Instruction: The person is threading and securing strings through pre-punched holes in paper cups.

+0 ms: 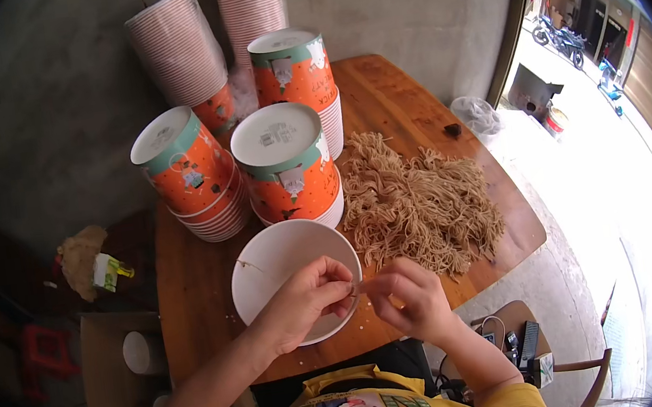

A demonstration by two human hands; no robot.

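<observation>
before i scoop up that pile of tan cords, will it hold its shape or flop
The tan cord pile would probably sag and flop, since its thin strands lie loose and curled. It may come up tangled, as strands cross everywhere. Rolling seems unlikely: it spreads low across the wooden table.

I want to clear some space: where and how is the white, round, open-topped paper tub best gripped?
The white tub is probably best pinched at its left rim, coming from the left: its open mouth leaves a bare edge there, while the left hand and right hand crowd its right side.
</observation>
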